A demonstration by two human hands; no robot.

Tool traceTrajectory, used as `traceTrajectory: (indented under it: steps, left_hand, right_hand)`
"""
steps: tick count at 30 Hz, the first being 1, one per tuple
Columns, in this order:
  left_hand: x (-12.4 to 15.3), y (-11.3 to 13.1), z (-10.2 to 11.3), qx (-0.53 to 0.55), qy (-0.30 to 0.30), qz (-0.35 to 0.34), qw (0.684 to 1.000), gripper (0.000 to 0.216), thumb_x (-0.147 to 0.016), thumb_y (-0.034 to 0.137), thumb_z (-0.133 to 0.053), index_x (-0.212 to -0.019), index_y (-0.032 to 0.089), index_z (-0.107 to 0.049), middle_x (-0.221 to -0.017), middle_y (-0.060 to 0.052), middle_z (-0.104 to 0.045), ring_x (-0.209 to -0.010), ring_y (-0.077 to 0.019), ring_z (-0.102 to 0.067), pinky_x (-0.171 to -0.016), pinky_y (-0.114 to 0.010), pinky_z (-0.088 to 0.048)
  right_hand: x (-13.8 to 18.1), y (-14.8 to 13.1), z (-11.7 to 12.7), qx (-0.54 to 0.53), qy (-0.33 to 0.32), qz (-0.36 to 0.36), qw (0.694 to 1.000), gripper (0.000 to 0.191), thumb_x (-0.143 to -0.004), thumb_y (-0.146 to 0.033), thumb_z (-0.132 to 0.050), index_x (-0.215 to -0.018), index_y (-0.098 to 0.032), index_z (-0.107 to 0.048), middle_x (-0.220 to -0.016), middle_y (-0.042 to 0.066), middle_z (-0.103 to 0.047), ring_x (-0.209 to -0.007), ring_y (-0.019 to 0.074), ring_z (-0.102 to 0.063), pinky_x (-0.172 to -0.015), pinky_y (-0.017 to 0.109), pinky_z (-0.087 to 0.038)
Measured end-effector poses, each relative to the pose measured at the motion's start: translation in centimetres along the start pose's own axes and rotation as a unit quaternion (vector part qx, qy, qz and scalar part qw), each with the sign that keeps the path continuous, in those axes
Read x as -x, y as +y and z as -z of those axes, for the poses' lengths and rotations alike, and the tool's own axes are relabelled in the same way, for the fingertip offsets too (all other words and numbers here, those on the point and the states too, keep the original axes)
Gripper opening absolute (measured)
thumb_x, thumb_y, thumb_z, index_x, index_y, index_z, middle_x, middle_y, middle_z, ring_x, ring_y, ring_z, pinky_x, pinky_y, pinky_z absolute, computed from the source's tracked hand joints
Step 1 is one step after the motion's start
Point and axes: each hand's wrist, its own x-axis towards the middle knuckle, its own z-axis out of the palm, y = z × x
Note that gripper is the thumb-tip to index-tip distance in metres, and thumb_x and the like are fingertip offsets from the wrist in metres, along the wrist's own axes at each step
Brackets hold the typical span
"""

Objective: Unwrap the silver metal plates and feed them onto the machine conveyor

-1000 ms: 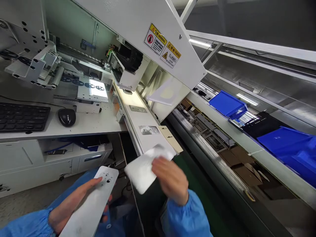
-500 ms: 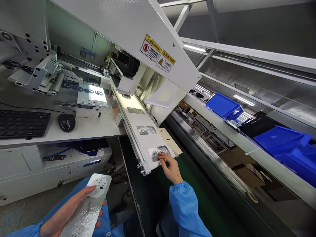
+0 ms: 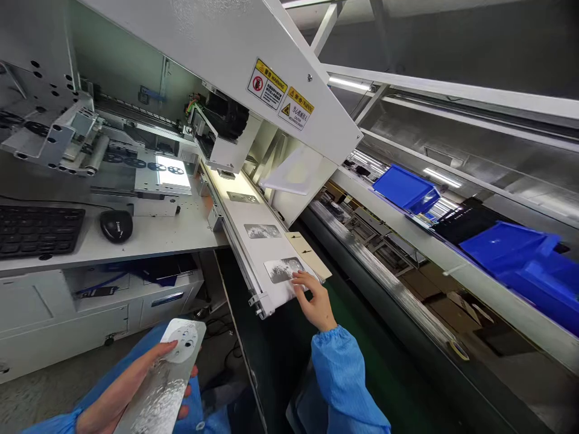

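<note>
My left hand grips a long shiny metal plate with holes at its rounded end, low at the bottom left. My right hand reaches to the near end of a white conveyor, its fingers curled onto the edge of a shiny metal piece lying there. A second metal piece and a third lie further up the conveyor, toward the machine head.
A white machine hood with warning labels overhangs the conveyor. A keyboard and mouse sit on the left desk. Blue bins stand on the right shelf above a long belt line. A tan card lies beside the conveyor.
A second ago my right hand held a white sheet-like piece in the air; it then came down onto the conveyor end, where a shiny piece now lies. My left hand stays low with its plate.
</note>
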Motion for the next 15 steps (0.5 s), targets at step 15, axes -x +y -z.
traceTrajectory:
  steps: [15]
  left_hand:
    - [-2.6, -5.7, -14.3, -0.253, -0.341, 0.086, 0.901, 0.070, -0.079, 0.041, -0.067, -0.140, 0.023, -0.038, -0.100, -0.007, -0.075, -0.089, -0.0240, -0.071, -0.083, -0.042, -0.056]
  right_hand:
    - [10.3, -11.0, 7.2, -0.122, -0.187, -0.259, 0.940, 0.022, -0.095, -0.036, -0.059, -0.106, -0.019, -0.066, -0.086, 0.002, -0.071, -0.075, 0.0154, -0.066, -0.067, 0.025, -0.052]
